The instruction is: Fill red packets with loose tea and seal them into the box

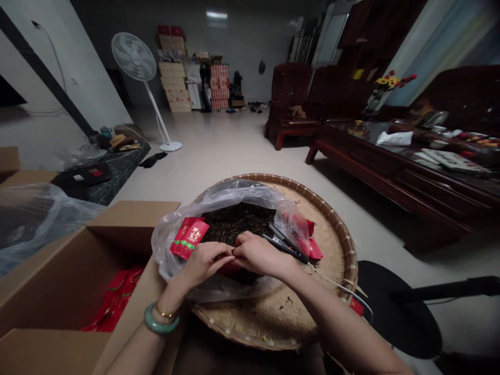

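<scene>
My left hand, with a green bangle at the wrist, and my right hand meet fingertip to fingertip. Both are closed in a pinch on a small red packet, mostly hidden beneath them. Under and beyond the hands, dark loose tea leaves fill an open clear plastic bag. Two red packets with gold print lie on the bag's left side. Beside my right hand rests a black tong-shaped tool, like a hair straightener, its jaws apart and a white cord trailing right.
The bag sits on a round woven bamboo tray. More red packets lie at its right. An open cardboard box on the left holds several red packets. A black round base stands right; a low wooden table lies beyond.
</scene>
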The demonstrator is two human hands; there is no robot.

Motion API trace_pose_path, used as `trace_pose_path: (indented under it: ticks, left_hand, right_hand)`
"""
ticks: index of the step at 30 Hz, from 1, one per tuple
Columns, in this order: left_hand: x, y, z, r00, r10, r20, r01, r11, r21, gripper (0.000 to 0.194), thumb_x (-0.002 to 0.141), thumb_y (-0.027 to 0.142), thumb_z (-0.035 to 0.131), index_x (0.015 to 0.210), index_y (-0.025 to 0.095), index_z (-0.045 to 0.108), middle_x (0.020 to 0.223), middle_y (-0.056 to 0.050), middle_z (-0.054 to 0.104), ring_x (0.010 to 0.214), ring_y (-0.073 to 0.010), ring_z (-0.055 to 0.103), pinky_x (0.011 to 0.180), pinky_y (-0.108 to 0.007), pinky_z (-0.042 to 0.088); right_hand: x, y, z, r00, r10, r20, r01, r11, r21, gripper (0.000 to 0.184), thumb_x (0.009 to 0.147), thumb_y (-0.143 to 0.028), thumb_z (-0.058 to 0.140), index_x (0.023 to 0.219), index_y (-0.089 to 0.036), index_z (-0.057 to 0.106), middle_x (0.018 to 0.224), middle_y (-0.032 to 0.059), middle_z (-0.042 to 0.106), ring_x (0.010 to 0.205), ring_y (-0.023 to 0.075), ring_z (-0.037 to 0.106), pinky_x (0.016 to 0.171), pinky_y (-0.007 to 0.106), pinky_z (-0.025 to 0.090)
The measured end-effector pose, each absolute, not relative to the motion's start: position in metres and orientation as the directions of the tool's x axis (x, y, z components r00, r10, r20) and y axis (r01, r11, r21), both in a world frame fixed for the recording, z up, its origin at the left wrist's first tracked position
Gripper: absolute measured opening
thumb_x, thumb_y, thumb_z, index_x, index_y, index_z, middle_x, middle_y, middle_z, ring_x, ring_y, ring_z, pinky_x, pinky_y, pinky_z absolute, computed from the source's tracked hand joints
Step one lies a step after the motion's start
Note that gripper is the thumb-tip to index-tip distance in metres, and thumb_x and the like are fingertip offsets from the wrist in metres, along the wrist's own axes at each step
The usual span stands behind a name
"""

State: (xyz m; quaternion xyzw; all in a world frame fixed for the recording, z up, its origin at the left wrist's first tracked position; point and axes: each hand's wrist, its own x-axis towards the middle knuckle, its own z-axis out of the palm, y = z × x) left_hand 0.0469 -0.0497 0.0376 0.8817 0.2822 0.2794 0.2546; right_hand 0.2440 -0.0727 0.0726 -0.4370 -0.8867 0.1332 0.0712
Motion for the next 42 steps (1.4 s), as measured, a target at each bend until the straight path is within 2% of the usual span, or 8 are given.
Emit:
trace_pose_path:
  ticks: [7, 13, 21, 25, 28, 30, 36, 42]
  left_hand:
    - [0.056, -0.044, 0.040, 0.499, 0.796, 0.341, 0.291, -0.525, 0.800, 0.012, 0.081, 0.028, 0.062, 0.081, 0.019, 0.069, 0.079, -0.004, 0.072, 0.074, -0.0165, 0.065, 0.071, -0.026, 0.050]
    - [0.070, -0.044, 0.043, 0.531, 0.776, 0.339, 0.185, -0.497, 0.848, 0.013, 0.079, 0.028, 0.063, 0.080, 0.017, 0.071, 0.085, -0.006, 0.073, 0.079, -0.0188, 0.066, 0.075, -0.029, 0.051]
    - [0.082, -0.055, 0.034, 0.337, 0.911, 0.238, 0.135, -0.297, 0.945, 0.013, 0.072, 0.028, 0.068, 0.068, 0.016, 0.067, 0.069, -0.002, 0.067, 0.065, -0.0134, 0.059, 0.060, -0.022, 0.047]
    - [0.092, -0.061, 0.027, 0.291, 0.954, 0.070, 0.020, -0.080, 0.997, 0.035, 0.068, 0.034, 0.072, 0.095, 0.014, 0.064, 0.059, 0.003, 0.061, 0.055, -0.0106, 0.056, 0.055, -0.021, 0.045]
    - [0.098, -0.064, 0.019, 0.322, 0.942, -0.097, -0.017, 0.109, 0.994, 0.040, 0.062, 0.043, 0.076, 0.085, 0.012, 0.065, 0.058, 0.002, 0.063, 0.052, -0.0106, 0.057, 0.053, -0.021, 0.046]
    - [0.102, -0.066, 0.014, 0.293, 0.943, -0.160, -0.054, 0.183, 0.982, 0.039, 0.058, 0.046, 0.077, 0.071, 0.012, 0.063, 0.059, 0.001, 0.065, 0.051, -0.0109, 0.058, 0.051, -0.021, 0.045]
    - [0.109, -0.066, 0.011, 0.292, 0.920, -0.261, -0.154, 0.314, 0.937, 0.039, 0.055, 0.043, 0.081, 0.075, 0.012, 0.066, 0.061, 0.001, 0.067, 0.051, -0.0109, 0.060, 0.052, -0.021, 0.047]
    - [0.107, -0.059, 0.005, 0.308, 0.905, -0.295, -0.068, 0.330, 0.941, 0.038, 0.053, 0.044, 0.081, 0.066, 0.010, 0.068, 0.058, -0.001, 0.068, 0.050, -0.0117, 0.059, 0.053, -0.022, 0.046]
  right_hand:
    - [0.255, -0.073, 0.083, -0.527, 0.838, 0.139, 0.684, 0.516, -0.516, 0.016, 0.085, -0.025, 0.060, 0.098, -0.019, 0.068, 0.087, 0.0039, 0.061, 0.079, 0.0143, 0.056, 0.069, 0.023, 0.039]
    - [0.261, -0.066, 0.077, -0.604, 0.797, 0.002, 0.649, 0.493, -0.579, 0.014, 0.084, -0.022, 0.061, 0.074, -0.015, 0.070, 0.069, -0.0009, 0.051, 0.064, 0.0107, 0.049, 0.058, 0.020, 0.033]
    - [0.269, -0.079, 0.069, -0.393, 0.912, 0.119, 0.552, 0.338, -0.763, 0.013, 0.077, -0.025, 0.069, 0.068, -0.015, 0.068, 0.068, -0.0010, 0.058, 0.065, 0.0107, 0.053, 0.059, 0.021, 0.036]
    - [0.271, -0.078, 0.057, -0.308, 0.951, 0.037, 0.418, 0.170, -0.893, 0.009, 0.073, -0.022, 0.067, 0.071, -0.014, 0.066, 0.063, -0.0025, 0.059, 0.059, 0.0094, 0.051, 0.054, 0.020, 0.036]
    - [0.272, -0.079, 0.047, -0.181, 0.983, 0.012, 0.241, 0.056, -0.969, 0.026, 0.069, -0.028, 0.069, 0.091, -0.016, 0.064, 0.062, -0.0052, 0.056, 0.053, 0.0083, 0.049, 0.048, 0.019, 0.037]
    - [0.272, -0.080, 0.040, -0.134, 0.990, -0.037, 0.137, -0.018, -0.990, 0.037, 0.067, -0.035, 0.070, 0.098, -0.016, 0.061, 0.062, -0.0063, 0.054, 0.049, 0.0074, 0.048, 0.045, 0.019, 0.038]
    - [0.268, -0.084, 0.018, -0.096, 0.978, -0.185, -0.038, -0.189, -0.981, 0.040, 0.060, -0.052, 0.072, 0.058, -0.015, 0.057, 0.046, -0.0066, 0.049, 0.038, 0.0053, 0.040, 0.037, 0.019, 0.032]
    - [0.266, -0.081, 0.009, -0.034, 0.970, -0.240, -0.121, -0.242, -0.963, 0.038, 0.054, -0.047, 0.078, 0.062, -0.015, 0.060, 0.049, -0.0052, 0.056, 0.039, 0.0060, 0.045, 0.039, 0.019, 0.034]
